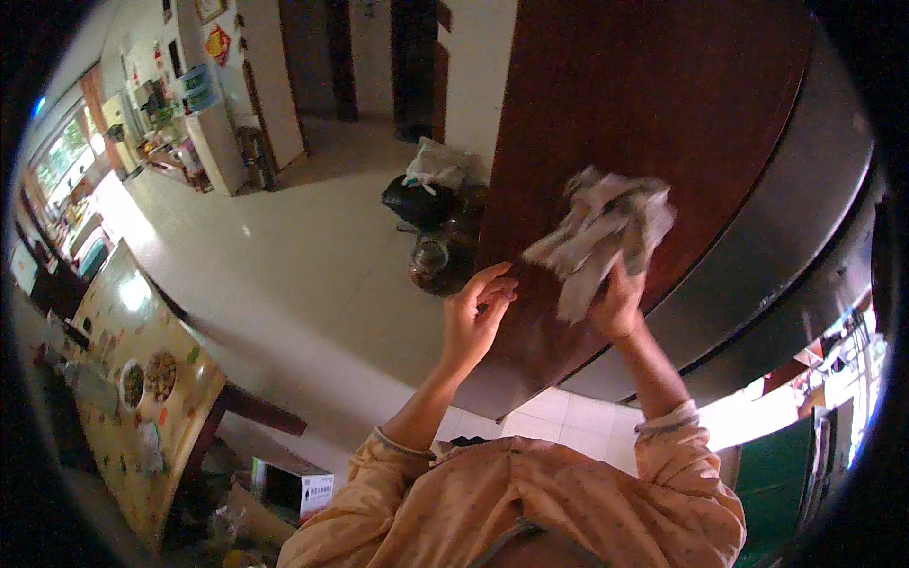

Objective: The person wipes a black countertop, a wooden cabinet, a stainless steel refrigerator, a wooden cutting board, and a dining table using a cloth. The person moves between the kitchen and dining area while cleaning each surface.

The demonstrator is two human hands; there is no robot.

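In my right hand (622,298) is a crumpled light-coloured cloth (603,224), blurred at its edges. The cloth is in front of a dark reddish-brown wooden panel (639,92); whether it touches the panel I cannot tell. My left hand (479,309) is raised near the panel's left edge, fingers loosely curled and apart, with nothing in it. Beyond the left hand, a glass jar (430,257) stands on the floor.
Behind the jar lie a black plastic bag (419,202) and a whitish bag (440,165). To the left, a table (106,298) bears two dishes of food. A dark, glossy surface (774,227) curves along the right. Below the table is a box (291,486) bearing writing.
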